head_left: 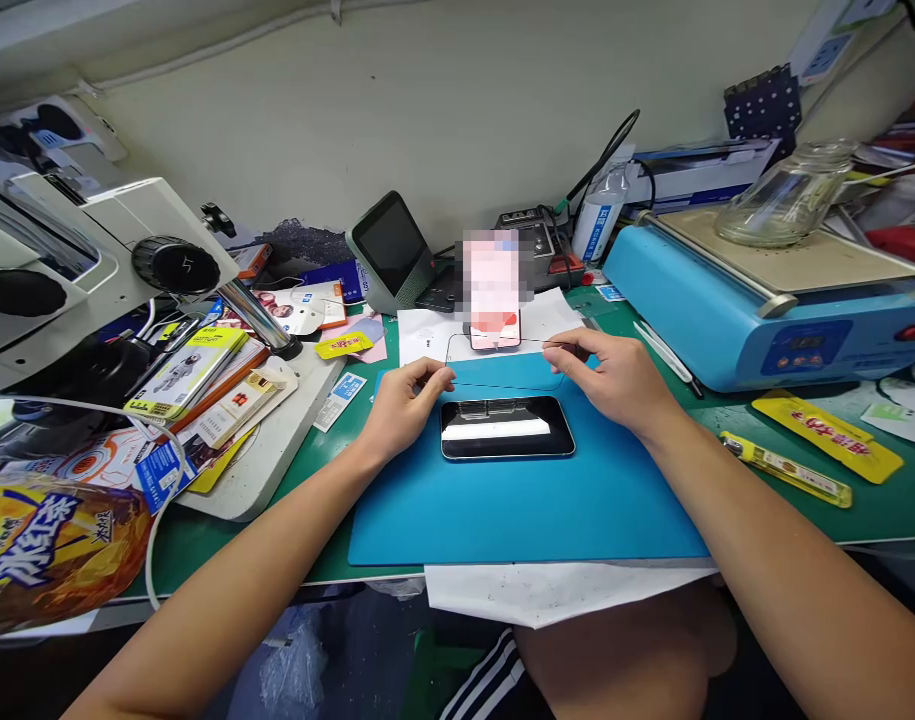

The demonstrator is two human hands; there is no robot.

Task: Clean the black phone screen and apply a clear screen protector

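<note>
One bottle of brown drink (pixel 59 555) lies at the far left, cut off by the picture's edge. Behind it stands one white microscope-like stand (pixel 138 225), its white base (pixel 266 460) bearing a pile of boxes and cards (pixel 194 375), overlapping too much to count. Just right of the base, one yellow packet (pixel 343 345) and one blue-and-white card (pixel 340 401) lie on the green counter (pixel 307 440).

The left hand (pixel 406 400) has thumb and fingers pressed together, pinching the left end of one thin dark frame (pixel 502 388). This is held over one blue mat (pixel 517 510), above the far edge of one black phone (pixel 508 428) lying flat there with its long side across. Behind are one small display (pixel 389 250) and one upright phone (pixel 493 290) with its screen blurred out, near white paper (pixel 423 335). The right hand (pixel 611 375) pinches the frame's right end between thumb and fingers.

Farther right stand one clear bottle (pixel 601 215) with a blue label and one blue machine (pixel 734 310), with one glass jar (pixel 787 200) on top. In front of the machine lie one yellow cutter (pixel 791 468) and yellow wrapping (pixel 828 437), whether one piece or two I cannot tell.
</note>
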